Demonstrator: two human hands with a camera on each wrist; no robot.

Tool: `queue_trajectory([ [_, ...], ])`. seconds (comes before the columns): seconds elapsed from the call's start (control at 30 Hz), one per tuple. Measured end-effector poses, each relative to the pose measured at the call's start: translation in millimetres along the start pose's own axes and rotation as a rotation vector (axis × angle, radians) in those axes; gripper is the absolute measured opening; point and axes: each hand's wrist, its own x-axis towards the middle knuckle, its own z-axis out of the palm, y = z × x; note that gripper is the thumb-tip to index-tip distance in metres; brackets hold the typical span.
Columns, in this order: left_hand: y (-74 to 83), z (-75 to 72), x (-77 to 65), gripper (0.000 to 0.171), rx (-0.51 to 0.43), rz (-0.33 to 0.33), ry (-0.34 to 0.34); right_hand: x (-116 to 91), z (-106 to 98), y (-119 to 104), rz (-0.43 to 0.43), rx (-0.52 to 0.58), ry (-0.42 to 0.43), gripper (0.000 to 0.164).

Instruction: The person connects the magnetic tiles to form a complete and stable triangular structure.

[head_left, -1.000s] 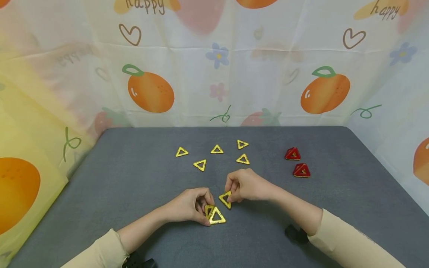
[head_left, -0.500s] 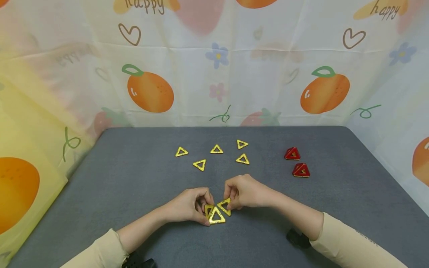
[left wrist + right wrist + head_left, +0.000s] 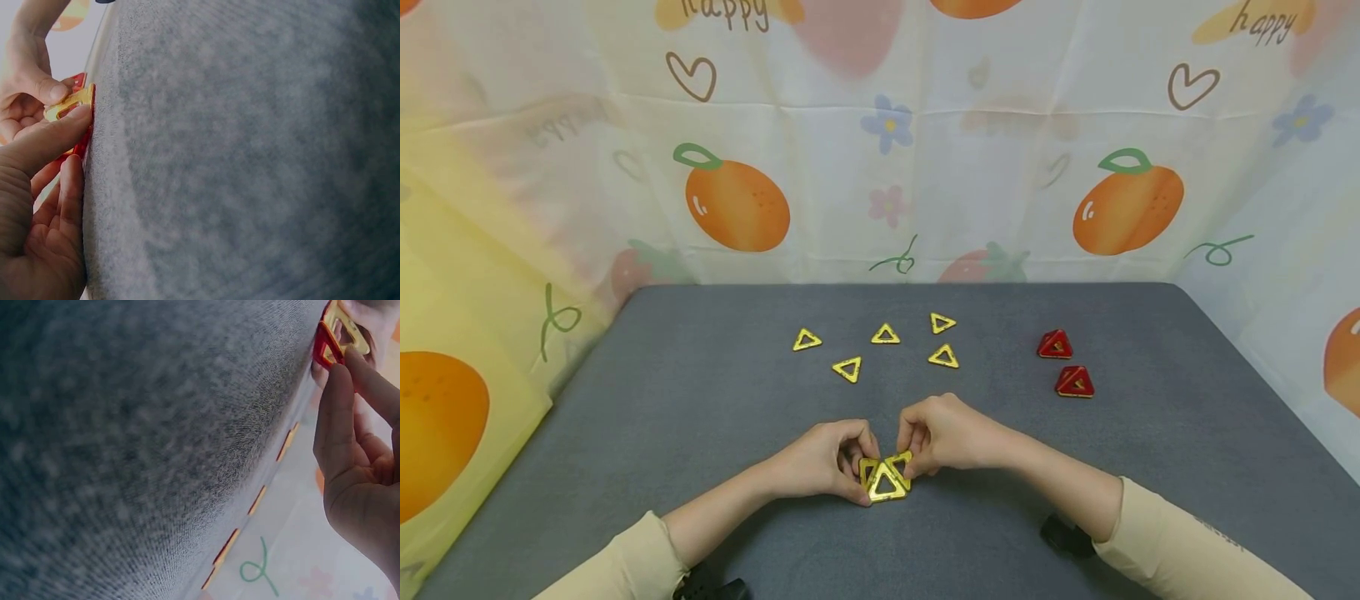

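In the head view, three triangular tiles with open centres meet at the near middle of the table. My left hand (image 3: 829,458) pinches the front tile (image 3: 887,496) and the left tile (image 3: 862,472) at their shared side. From the other side my right hand (image 3: 951,433) pinches the right tile (image 3: 896,457), whose edge lies against the front one. All three lean together, yellow faces outward. Red inner faces (image 3: 319,347) show in the right wrist view. The left wrist view has my left thumb (image 3: 69,125) over the yellow front face.
Several loose yellow triangular tiles (image 3: 847,369) lie flat farther back on the grey table (image 3: 715,367). Two small red pyramids, a rear one (image 3: 1056,344) and a nearer one (image 3: 1075,382), stand at the right. A fruit-print cloth (image 3: 835,192) hangs behind the table.
My right hand has moved towards me and slightly left, bringing its tile from apart to against the front tile. My left hand has held its place.
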Motion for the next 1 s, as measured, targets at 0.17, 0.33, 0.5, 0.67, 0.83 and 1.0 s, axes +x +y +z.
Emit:
queue_trajectory([
  [0.17, 0.5, -0.3, 0.4, 0.041, 0.004, -0.009, 0.005, 1.5, -0.1, 1.3, -0.009, 0.03, -0.019, 0.023],
  [0.33, 1.0, 0.6, 0.2, 0.042, -0.008, -0.012, 0.014, 3.3, 1.8, 2.6, -0.006, 0.051, -0.036, 0.027],
  [0.5, 2.8, 2.9, -0.4, 0.044, 0.01, 0.014, 0.036, 4.6, 5.2, 3.6, -0.023, 0.055, -0.037, 0.03],
  [0.67, 5.1, 5.9, -0.1, 0.046, 0.048, 0.023, 0.046, 6.2, 7.6, 4.1, -0.031, 0.051, -0.039, 0.031],
  [0.83, 9.3, 7.5, -0.4, 0.045, 0.084, 0.023, 0.054, 6.5, 8.3, 5.2, -0.041, 0.043, -0.034, 0.032],
  [1.0, 12.9, 8.7, -0.3, 0.045, 0.136, 0.046, 0.053, 6.5, 8.7, 5.0, -0.044, 0.04, -0.037, 0.033],
])
